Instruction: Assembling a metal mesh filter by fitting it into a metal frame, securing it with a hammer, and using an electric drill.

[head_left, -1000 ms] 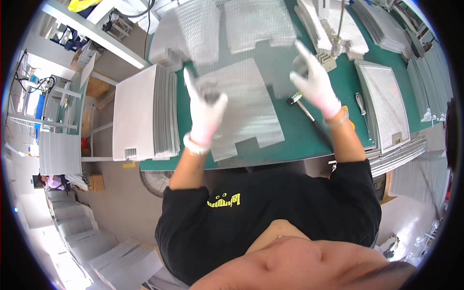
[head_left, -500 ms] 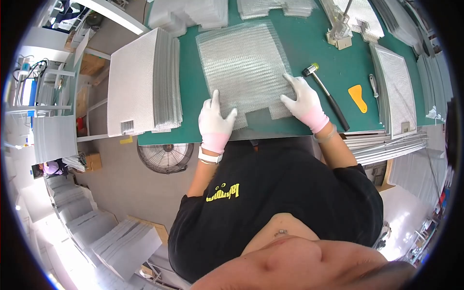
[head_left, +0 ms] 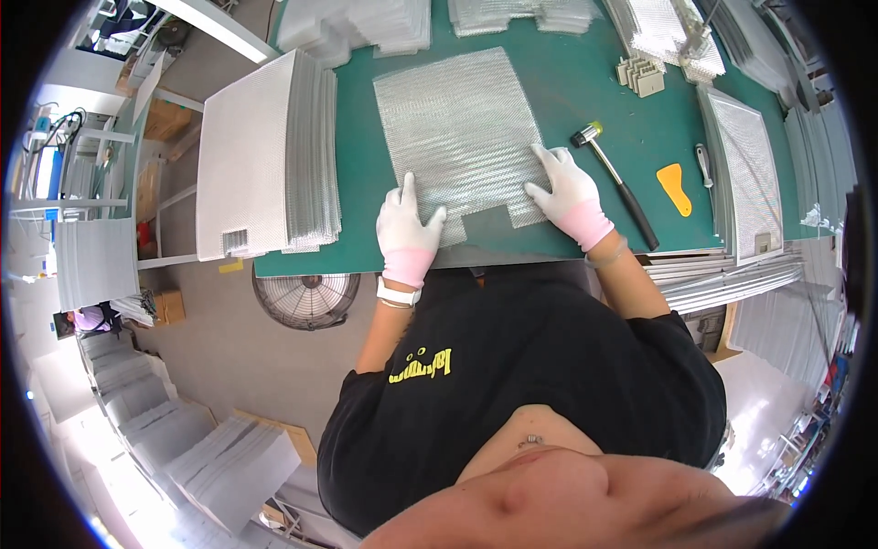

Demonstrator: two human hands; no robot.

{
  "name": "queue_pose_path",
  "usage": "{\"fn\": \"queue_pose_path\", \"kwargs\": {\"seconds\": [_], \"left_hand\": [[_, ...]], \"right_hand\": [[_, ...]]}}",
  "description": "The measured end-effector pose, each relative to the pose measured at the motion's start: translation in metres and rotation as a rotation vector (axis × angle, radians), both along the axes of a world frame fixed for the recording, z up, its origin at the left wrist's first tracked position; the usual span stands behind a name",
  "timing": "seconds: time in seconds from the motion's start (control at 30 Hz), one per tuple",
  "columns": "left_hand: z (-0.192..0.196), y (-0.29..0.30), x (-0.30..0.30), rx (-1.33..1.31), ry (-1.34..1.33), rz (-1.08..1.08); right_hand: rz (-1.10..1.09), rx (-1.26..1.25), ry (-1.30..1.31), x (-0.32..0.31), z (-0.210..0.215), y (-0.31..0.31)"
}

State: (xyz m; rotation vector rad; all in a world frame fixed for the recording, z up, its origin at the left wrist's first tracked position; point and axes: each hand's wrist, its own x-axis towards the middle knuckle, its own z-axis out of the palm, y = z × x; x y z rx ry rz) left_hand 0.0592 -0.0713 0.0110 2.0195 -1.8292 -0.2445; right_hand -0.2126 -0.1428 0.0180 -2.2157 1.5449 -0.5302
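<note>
Touches the mesh sheet (head_left: 462, 128) near its front left corner with the left hand (head_left: 407, 229), thumb and fingers wide apart, and at its right edge with the right hand (head_left: 569, 197), spread just as wide. Has the sheet flat near the front edge of the green tabletop (head_left: 585, 91), notch facing that edge. To its right, has a hammer (head_left: 615, 178), then a yellow scraper (head_left: 674, 189); at the left edge, stacked panels (head_left: 242, 156); toward the back right corner, a pale slotted block (head_left: 640, 78).
</note>
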Motion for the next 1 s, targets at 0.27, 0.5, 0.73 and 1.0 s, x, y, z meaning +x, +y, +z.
{"fn": "queue_pose_path", "kwargs": {"seconds": [0.27,0.5,0.73,1.0], "left_hand": [[-0.004,0.001,-0.001,-0.002,0.003,0.015],[0.019,-0.007,-0.005,0.165,0.046,0.140],[0.007,-0.013,0.017,0.096,-0.182,-0.107],[0.016,-0.012,0.012,0.045,-0.270,-0.088]], "right_hand": [[0.016,0.004,0.031,-0.001,0.000,0.001],[-0.044,0.139,0.193,0.008,0.033,-0.010],[0.146,-0.189,0.192,0.041,0.075,-0.108],[-0.108,-0.184,0.015,0.221,0.107,-0.272]]}}
